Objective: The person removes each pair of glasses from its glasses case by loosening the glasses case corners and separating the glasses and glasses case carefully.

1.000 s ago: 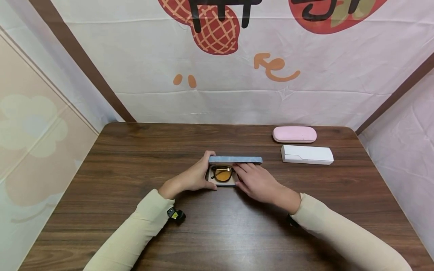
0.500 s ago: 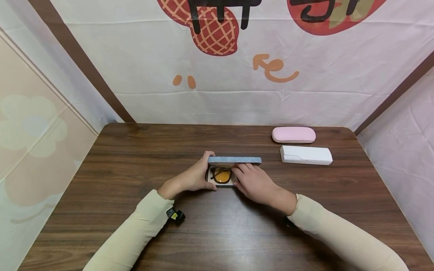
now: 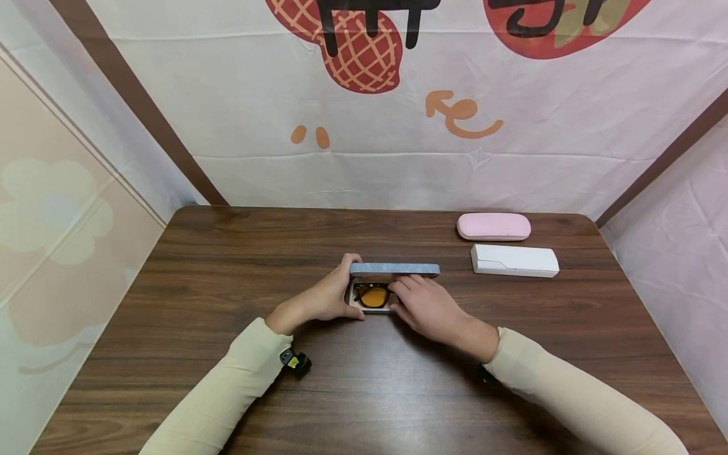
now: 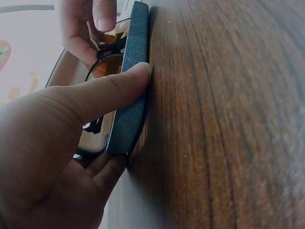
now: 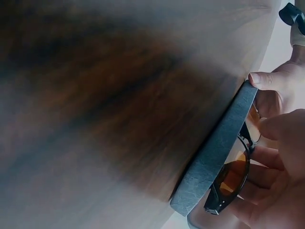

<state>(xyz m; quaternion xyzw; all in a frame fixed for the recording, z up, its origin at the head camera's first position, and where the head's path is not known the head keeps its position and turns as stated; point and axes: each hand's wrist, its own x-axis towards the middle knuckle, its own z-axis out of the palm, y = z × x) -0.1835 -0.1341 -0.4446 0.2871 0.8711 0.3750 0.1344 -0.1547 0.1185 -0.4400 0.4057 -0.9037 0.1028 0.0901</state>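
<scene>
"Where are the black-framed glasses with amber lenses (image 3: pixel 374 297)?"

"Inside the flat, rectangular, marbled blue-grey case (image 3: pixel 395 269) with the pale lining, on the brown wood-grain surface (image 3: pixel 352 398). The lid is partly raised on the far side."

"Which hand is nearer to them?"

"The right hand (image 3: pixel 435 309). It reaches in from the right, its fingers bent at the glasses, touching them around the bridge and right lens. Whether they are clamped on the frame, I cannot tell."

"And the left hand (image 3: pixel 324 298)?"

"Clamped on the case's left end, thumb against the front wall."

"So which way do the glasses lie?"

"Long axis left to right, along the case's length. I'd judge that alignment matters most: from the right fingers, the left lens extends leftward, towards the gripped end."
</scene>
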